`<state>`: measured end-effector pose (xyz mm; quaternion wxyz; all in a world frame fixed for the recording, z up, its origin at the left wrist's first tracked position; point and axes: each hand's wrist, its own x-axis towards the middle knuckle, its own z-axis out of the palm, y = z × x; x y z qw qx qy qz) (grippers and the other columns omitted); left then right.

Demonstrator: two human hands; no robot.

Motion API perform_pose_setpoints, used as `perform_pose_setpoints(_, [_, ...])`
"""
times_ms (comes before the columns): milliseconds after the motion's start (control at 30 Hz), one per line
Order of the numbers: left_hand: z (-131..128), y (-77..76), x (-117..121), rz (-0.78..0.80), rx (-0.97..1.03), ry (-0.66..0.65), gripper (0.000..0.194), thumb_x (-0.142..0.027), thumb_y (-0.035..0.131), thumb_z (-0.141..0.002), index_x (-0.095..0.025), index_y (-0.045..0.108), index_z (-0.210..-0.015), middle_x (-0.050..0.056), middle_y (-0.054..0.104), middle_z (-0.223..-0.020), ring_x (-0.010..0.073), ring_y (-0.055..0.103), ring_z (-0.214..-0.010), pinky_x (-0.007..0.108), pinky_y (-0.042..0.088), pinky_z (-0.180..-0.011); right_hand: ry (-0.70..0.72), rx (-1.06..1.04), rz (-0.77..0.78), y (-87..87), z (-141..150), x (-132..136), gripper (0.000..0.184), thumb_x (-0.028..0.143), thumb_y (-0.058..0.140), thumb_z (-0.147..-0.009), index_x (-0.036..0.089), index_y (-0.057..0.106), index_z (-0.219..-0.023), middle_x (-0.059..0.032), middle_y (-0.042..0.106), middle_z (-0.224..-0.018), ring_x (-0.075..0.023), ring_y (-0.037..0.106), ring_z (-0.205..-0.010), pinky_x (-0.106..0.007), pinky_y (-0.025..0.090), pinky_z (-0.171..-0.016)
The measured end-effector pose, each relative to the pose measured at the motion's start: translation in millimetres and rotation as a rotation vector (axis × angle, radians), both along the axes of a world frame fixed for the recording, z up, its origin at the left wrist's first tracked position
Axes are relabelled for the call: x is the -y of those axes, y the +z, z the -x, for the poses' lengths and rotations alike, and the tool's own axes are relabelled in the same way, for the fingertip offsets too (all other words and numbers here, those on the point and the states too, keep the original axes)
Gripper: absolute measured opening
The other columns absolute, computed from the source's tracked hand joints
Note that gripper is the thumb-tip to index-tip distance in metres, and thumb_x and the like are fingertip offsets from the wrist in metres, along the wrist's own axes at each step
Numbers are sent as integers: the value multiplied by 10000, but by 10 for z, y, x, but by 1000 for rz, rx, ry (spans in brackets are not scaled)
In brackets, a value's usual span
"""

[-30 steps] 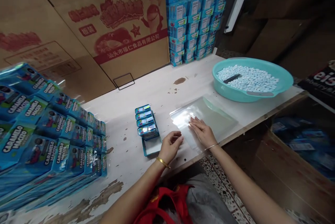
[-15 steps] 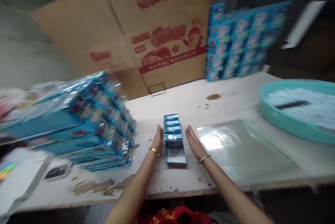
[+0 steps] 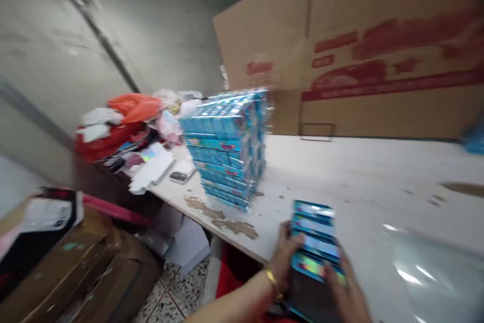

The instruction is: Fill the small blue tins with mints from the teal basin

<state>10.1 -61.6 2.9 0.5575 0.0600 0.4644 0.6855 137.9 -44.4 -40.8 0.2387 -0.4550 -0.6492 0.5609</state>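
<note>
Head: left fingers [image 3: 297, 241] and right fingers [image 3: 330, 275] clasp shiny oblong boxes [image 3: 319, 246].

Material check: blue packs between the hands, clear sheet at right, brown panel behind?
Blue packs: glossy, maybe tin or coated card; bright sheen, too blurred to settle. Clear sheet: likely smooth plastic film; see-through, sharp glints. Brown panel: probably matt cardboard; dull brown, printed red.

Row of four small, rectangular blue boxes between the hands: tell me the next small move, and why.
Probably a gentle, even squeeze of the row of four small, rectangular blue boxes: the bare left hand and bare right hand flank it, thumbs at its top.
</note>
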Motion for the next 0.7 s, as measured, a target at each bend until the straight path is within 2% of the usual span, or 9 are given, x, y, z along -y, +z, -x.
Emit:
perform_pose_setpoints(33, [49, 68, 127, 26, 26, 15, 656, -448, 787, -591, -215, 474, -1118, 80, 631, -1100, 253, 633, -999, 406, 468, -919, -26, -7, 20, 94, 107, 92, 703, 610, 344, -879, 289, 168, -1480, -39, 268, -1539, -285, 260, -1409, -459, 408, -1062])
perform_pose_setpoints(100, [165, 146, 269, 104, 0, 30, 640, -434, 758, -634, -233, 444, -1154, 60, 642, -1071, 242, 651, -949, 397, 498, -860, -58, -206, 169, 196, 280, 164, 765, 671, 369, -846, 235, 247, -1463, -74, 259, -1541, -266, 256, -1412, -444, 351, -1103])
perform_pose_setpoints(200, [225, 150, 265, 164, -35, -44, 604, -401, 712, -694, -253, 418, -1201, 35, 651, -1033, 231, 665, -887, 384, 517, -796, -208, -477, 479, 237, 309, 97, 924, 715, 462, -784, 234, 118, -1493, -118, 264, -1534, -269, 354, -1366, -450, 400, -1054])
perform_pose_setpoints(267, [149, 153, 216, 145, -65, -138, 604, -400, 705, -709, -257, 416, -1219, 44, 645, -1076, 236, 659, -914, 384, 512, -816, -296, -654, 655, 276, 196, 53, 935, 662, 543, -778, 241, 111, -1492, -131, 375, -1479, -277, 470, -1282, -461, 432, -1011])
perform_pose_setpoints(333, [35, 182, 141, 67, -147, -289, 611, -430, 695, -731, -261, 422, -1251, 71, 602, -1200, 248, 629, -1008, 391, 486, -886, -350, -824, 721, 331, 25, 34, 855, 589, 615, -768, 237, 254, -1458, -118, 517, -1373, -282, 565, -1175, -467, 451, -978])
perform_pose_setpoints(400, [-60, 218, -10, -27, -287, -494, 575, -515, 604, -799, -265, 439, -1290, 88, 536, -1315, 259, 580, -1103, 409, 445, -956, -436, -940, 723, 373, -187, 20, 725, 546, 667, -737, 226, 450, -1351, -95, 628, -1241, -282, 629, -1061, -464, 484, -926])
perform_pose_setpoints(500, [-166, 223, -476, -76, -603, -801, 501, -584, 424, -875, -240, 566, -1210, 86, 541, -1320, 270, 524, -1176, 429, 397, -1010, -683, -964, 709, 367, -593, -4, 532, 530, 737, -642, 227, 659, -1072, -49, 728, -1001, -264, 683, -877, -424, 547, -799])
perform_pose_setpoints(600, [-352, 105, -1199, -128, -1045, -936, 371, -458, 486, -872, -204, 634, -1098, 83, 578, -1272, 251, 516, -1186, 388, 382, -1032, -1013, -900, 597, 249, -1096, 26, 419, 505, 789, -540, 241, 702, -854, 0, 745, -827, -220, 684, -723, -356, 571, -668])
perform_pose_setpoints(700, [-697, -87, -1955, -169, -1539, -1103, 382, -335, 524, -862, -207, 550, -1221, 67, 557, -1309, 213, 491, -1219, 340, 355, -1058, -1225, -804, 477, 38, -1649, 182, 384, 485, 802, -504, 284, 696, -814, 27, 747, -818, -221, 691, -728, -344, 575, -618])
